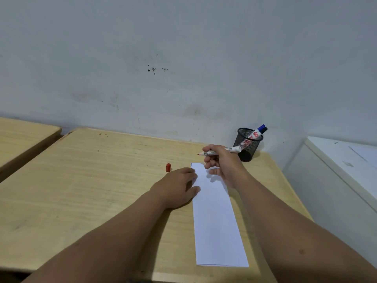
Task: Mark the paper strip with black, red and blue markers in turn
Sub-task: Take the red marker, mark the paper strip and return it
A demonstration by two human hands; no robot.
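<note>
A long white paper strip [216, 217] lies on the wooden desk [81, 180], running from near me toward the wall. A short dark mark sits at its far left corner. My left hand [177, 186] rests flat on the strip's left edge, fingers pressing it down. My right hand [221, 162] hovers above the far end, holding an uncapped red marker [219, 152] with its tip pointing left, clear of the paper. The red cap [168, 167] stands on the desk left of the strip. A blue-capped marker [258, 132] leans in the black mesh pen holder [246, 146].
The pen holder stands at the desk's far right corner against the grey wall. A second wooden desk [22, 135] adjoins on the left with a gap between. A white cabinet [342, 160] stands to the right, below desk height.
</note>
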